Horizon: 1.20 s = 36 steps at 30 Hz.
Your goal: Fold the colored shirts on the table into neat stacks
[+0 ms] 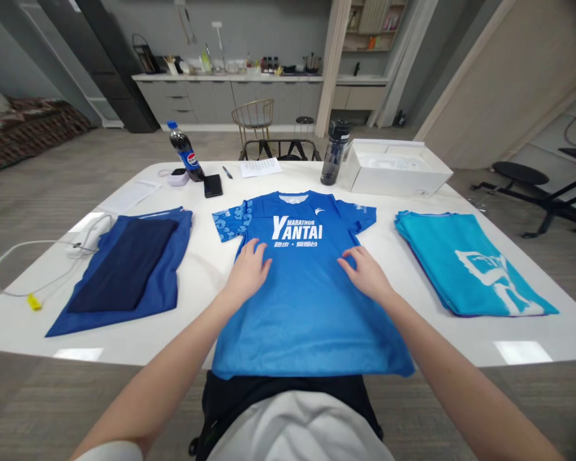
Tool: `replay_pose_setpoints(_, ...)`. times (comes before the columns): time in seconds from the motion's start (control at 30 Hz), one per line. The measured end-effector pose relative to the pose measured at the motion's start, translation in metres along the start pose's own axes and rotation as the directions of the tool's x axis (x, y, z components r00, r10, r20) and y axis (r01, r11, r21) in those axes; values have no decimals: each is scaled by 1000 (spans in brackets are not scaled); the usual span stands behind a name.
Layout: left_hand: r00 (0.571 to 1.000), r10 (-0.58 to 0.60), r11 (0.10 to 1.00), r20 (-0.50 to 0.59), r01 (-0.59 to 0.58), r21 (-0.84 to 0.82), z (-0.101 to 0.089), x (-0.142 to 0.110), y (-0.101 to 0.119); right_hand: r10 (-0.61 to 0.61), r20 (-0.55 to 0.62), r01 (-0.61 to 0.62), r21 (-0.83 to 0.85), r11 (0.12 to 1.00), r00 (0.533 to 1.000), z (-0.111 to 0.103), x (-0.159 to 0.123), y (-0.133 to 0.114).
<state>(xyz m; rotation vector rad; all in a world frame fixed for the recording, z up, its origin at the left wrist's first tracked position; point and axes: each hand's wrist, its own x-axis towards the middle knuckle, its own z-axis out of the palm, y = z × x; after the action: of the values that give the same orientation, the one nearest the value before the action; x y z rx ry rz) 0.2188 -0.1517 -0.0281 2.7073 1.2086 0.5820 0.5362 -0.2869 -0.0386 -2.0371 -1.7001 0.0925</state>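
A blue T-shirt (312, 301) with white "Marathon Yantai" lettering lies spread flat, front up, its collar away from me and its hem at the table's near edge. My left hand (248, 270) rests at the shirt's left side below the sleeve, fingers stretched and apart. On the opposite side my right hand (366, 272) is over the shirt's edge, its fingers loosely bent and apart. No fabric is visibly pinched in either hand. To the left lie folded dark navy cloth (125, 266) and blue cloth (166, 288) beneath it. Folded turquoise garments (441, 256) are stacked at right.
On the white table (206, 307) stand a cola bottle (186, 152), a dark water bottle (335, 153) and a white box (396, 169). A phone (213, 186), a pen (227, 173) and paper (260, 168) lie near the far edge. A white cable (33, 243) loops off the left side.
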Motion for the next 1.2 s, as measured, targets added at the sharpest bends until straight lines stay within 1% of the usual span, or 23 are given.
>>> replay_pose_setpoints(0.07, 999, -29, 1000, -17, 29, 6, 17, 48, -15, 1, -83, -3, -19, 1000, 997, 11, 42, 15)
replay_pose_setpoints(0.13, 996, -93, 996, 14, 93, 4, 31, 83, -34, 28, -83, -36, -102, 994, 996, 16, 70, 32)
replay_pose_setpoints(0.17, 989, -144, 990, 47, 143, 10, 36, 93, -46, 61, -61, -70, -165, 984, 996, 16, 77, 42)
replay_pose_setpoints(0.2, 975, -204, 979, 82, 203, 27, 39, 98, -59, 109, -42, -116, -236, 965, 993, 14, 78, 51)
replay_pose_setpoints(0.27, 935, -328, 943, 134, 316, 100, 40, 95, -87, 218, -55, -223, -372, 901, 974, 6, 70, 68)
replay_pose_setpoints(0.33, 895, -425, 896, 133, 396, 201, 35, 83, -112, 288, -132, -316, -459, 830, 949, -4, 57, 80)
replay_pose_setpoints(0.37, 876, -467, 869, 121, 429, 245, 32, 78, -122, 297, -169, -342, -476, 810, 940, -7, 53, 84)
replay_pose_setpoints(0.4, 864, -493, 849, 106, 450, 277, 29, 74, -128, 292, -187, -347, -475, 809, 938, -9, 52, 86)
replay_pose_setpoints(0.43, 860, -501, 840, 92, 458, 292, 27, 74, -130, 273, -179, -326, -456, 828, 945, -8, 55, 87)
replay_pose_setpoints(0.47, 869, -488, 846, 85, 447, 290, 27, 77, -130, 241, -148, -281, -417, 864, 959, -5, 62, 85)
replay_pose_setpoints(0.5, 887, -453, 868, 90, 416, 270, 29, 83, -127, 201, -106, -226, -361, 905, 974, 0, 73, 83)
replay_pose_setpoints(0.57, 924, -359, 923, 131, 331, 196, 36, 104, -117, 150, -15, -149, -230, 962, 989, 15, 103, 77)
replay_pose_setpoints(0.6, 930, -330, 939, 159, 306, 156, 41, 116, -112, 160, 24, -153, -179, 972, 987, 23, 121, 74)
replay_pose_setpoints(0.67, 915, -344, 939, 209, 330, 102, 53, 141, -108, 256, 94, -242, -137, 960, 962, 38, 153, 71)
replay_pose_setpoints(0.73, 885, -406, 914, 230, 395, 91, 65, 161, -113, 374, 159, -351, -156, 923, 914, 49, 178, 73)
replay_pose_setpoints(0.8, 866, -445, 895, 229, 432, 107, 75, 175, -122, 454, 202, -421, -188, 888, 868, 54, 195, 77)
replay_pose_setpoints(0.87, 863, -462, 886, 203, 442, 138, 82, 183, -130, 496, 221, -453, -218, 864, 840, 56, 203, 81)
replay_pose_setpoints(0.93, 872, -462, 885, 160, 440, 154, 83, 188, -137, 514, 203, -466, -240, 851, 834, 56, 207, 83)
replay_pose_setpoints(0.97, 879, -460, 885, 125, 441, 150, 81, 189, -139, 516, 169, -470, -250, 846, 840, 55, 208, 84)
replay_pose_setpoints(1.03, 881, -472, 874, 21, 465, 140, 75, 191, -146, 504, 52, -473, -278, 836, 862, 54, 210, 86)
replay_pose_setpoints(1.1, 852, -518, 836, -75, 523, 166, 65, 191, -157, 470, -70, -466, -320, 825, 880, 51, 213, 91)
replay_pose_setpoints(1.13, 835, -542, 811, -96, 550, 197, 61, 191, -164, 456, -109, -464, -341, 818, 884, 50, 216, 95)
replay_pose_setpoints(1.2, 820, -566, 777, -88, 565, 276, 55, 189, -179, 452, -134, -468, -362, 806, 882, 47, 221, 106)
